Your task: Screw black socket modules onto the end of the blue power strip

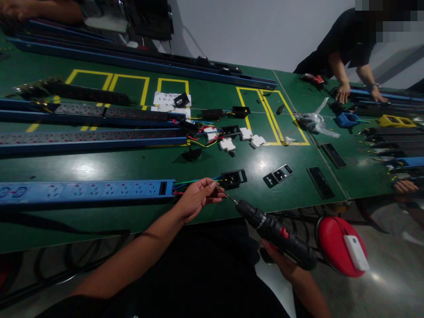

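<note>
My right hand point(281, 260) is wrapped round the grip of a black cordless drill point(276, 234), whose thin bit points up and left. At the bit's tip is my left hand point(202, 198), thumb and fingers pinched together on something too small to make out. Just beyond those fingers lies a black socket module point(233, 178), with coloured wires leading left to a blue power strip point(109, 192). A metal-faced plate point(278, 175) rests on the table to the right of the module.
More strips point(92, 138) with loose wiring and white connectors point(228, 144) lie farther back on the green table point(155, 163). Two dark plates point(320, 182) and a plastic bag point(313, 121) are to the right. A red stool point(341, 245) stands below. Other people's hands point(342, 92) are across the table.
</note>
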The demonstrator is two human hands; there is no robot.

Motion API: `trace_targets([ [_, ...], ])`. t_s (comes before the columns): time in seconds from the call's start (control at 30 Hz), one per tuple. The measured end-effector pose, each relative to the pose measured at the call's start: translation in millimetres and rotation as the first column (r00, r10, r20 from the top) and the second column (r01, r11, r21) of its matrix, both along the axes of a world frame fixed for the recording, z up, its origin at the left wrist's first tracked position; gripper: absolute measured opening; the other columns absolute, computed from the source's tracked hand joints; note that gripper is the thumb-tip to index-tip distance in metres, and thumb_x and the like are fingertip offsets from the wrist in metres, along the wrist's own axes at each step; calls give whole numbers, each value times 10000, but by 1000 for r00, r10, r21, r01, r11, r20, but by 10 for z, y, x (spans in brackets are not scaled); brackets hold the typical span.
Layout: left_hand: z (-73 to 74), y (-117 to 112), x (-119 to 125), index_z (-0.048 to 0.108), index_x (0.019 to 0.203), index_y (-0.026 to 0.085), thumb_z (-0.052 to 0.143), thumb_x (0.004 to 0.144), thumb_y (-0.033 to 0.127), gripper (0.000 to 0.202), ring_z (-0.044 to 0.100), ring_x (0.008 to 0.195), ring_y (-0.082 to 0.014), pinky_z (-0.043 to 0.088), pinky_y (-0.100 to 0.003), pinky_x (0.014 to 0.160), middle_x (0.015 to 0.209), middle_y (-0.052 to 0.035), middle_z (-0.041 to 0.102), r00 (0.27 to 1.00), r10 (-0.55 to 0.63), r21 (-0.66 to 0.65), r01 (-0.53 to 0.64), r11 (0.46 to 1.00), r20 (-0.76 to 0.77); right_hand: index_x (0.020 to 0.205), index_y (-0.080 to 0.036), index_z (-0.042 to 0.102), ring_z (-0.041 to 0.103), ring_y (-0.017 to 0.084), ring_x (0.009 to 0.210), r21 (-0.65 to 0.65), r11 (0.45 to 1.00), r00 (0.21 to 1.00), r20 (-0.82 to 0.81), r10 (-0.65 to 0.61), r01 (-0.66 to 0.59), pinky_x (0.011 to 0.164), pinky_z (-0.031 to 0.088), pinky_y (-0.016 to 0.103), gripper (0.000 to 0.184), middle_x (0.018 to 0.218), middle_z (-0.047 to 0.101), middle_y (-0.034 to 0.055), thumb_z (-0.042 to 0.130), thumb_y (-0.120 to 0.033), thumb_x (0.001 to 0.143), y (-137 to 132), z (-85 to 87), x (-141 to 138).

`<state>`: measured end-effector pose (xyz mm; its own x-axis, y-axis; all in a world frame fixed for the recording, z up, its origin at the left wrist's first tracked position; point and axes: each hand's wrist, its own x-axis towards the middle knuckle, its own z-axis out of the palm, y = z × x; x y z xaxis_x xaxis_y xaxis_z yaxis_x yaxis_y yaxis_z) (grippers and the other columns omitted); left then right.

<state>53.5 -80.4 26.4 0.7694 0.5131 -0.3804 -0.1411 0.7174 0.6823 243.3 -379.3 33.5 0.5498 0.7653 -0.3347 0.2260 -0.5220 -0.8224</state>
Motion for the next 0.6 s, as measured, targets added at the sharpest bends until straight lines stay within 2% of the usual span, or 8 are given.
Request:
trace_targets([
  [0.13,7,11,-9,661,999,177,817,926,428,304,789,936,-202,651,-298,780,1061,-108,790,1000,-6,10,6,1000,9,912,-251,833,754,241,788,-55,998,999,-30,-12,10,788,685,377,350,902,803,63,776,-588,834,1,75,30],
  [0.27,20,23,-44,651,1026,178,791,943,437,306,796,970,-227,651,-297,759,1095,-128,791,999,-27,17,26,1000,27,905,-246,820,744,224,781,-21,1000,1000,-7,16,-16,786,678,353,352,892,797,67,756,-589,851,2,91,22],
  [0.4,26,41,-79,652,1126,185,771,949,463,350,791,1040,-272,649,-304,729,1177,-166,776,998,-52,20,52,998,34,926,-233,814,738,232,766,-6,999,999,10,-39,39,733,666,353,401,874,795,77,728,-621,872,-11,82,36],
  [0.5,-7,55,-83,643,1180,191,727,971,507,388,783,1071,-296,648,-328,736,1197,-176,762,997,-61,36,60,998,46,844,-221,793,710,229,675,-2,1000,998,54,29,-29,664,656,366,339,778,765,71,760,-559,847,-8,143,186],
  [0.6,-65,103,-66,646,1145,197,733,960,498,364,787,980,-274,636,-349,740,1134,-147,764,1000,-18,119,18,993,4,882,-246,790,740,263,739,20,998,980,193,55,-60,701,674,413,263,833,783,66,802,-491,789,21,297,432],
])
